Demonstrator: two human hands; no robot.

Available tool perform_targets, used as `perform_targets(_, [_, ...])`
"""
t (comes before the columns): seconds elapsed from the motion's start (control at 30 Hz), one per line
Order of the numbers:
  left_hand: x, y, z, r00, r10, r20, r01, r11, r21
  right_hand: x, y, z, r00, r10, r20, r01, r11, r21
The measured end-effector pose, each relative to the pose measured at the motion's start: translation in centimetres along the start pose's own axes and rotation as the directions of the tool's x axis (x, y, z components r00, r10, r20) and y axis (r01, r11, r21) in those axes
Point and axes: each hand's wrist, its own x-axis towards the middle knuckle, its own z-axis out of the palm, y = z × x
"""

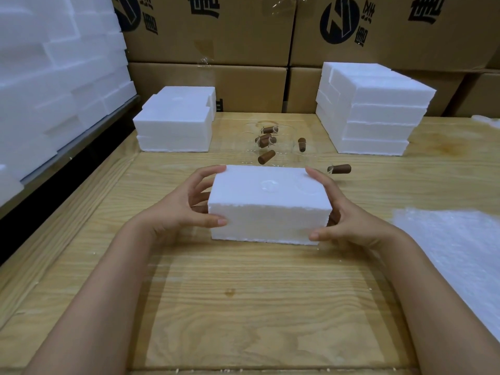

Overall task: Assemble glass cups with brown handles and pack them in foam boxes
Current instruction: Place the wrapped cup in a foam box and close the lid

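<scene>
We held the closed white rectangular foam box [270, 207] at the middle of the light wooden desk [243, 293], left hand [184, 209] clamped on its left end, right hand [349, 220] on its right; clear glass cups with brown cylindrical handles [266, 156] lay behind it, toward the far edge.

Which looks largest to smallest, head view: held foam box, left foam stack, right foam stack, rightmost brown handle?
Tied: right foam stack and held foam box; box is nearer, so unranked.
Then left foam stack.
Then rightmost brown handle.

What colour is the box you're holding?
Plain white foam box, gripped at both ends by left hand and right hand; head view.
</scene>
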Motion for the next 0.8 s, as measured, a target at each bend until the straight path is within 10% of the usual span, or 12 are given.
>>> perform_targets(0.8, [-0.2,2.1,0.2,0.996,-0.087,-0.022,0.089,0.992,0.095,0.6,-2.1,-0.3,0.990,0.139,-0.022,-0.133,0.974,0.182])
